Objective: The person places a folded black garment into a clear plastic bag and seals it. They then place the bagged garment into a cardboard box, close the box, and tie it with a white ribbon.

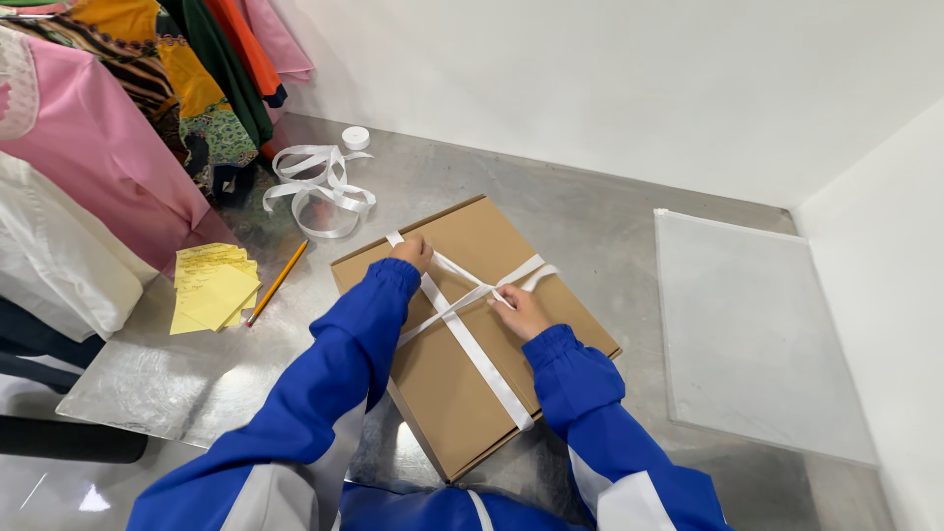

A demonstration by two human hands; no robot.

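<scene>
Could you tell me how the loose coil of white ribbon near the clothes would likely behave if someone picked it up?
The loose ribbon lies in slack, uneven loops on the metal table, so it would probably droop and uncoil rather than hold shape. It looks thin and flat, so likely very light. Its sheen suggests it could slip through fingers.

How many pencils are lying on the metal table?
1. The pencil lies right of the yellow papers, left of the cardboard box. Others may be hidden under hanging clothes.
</scene>
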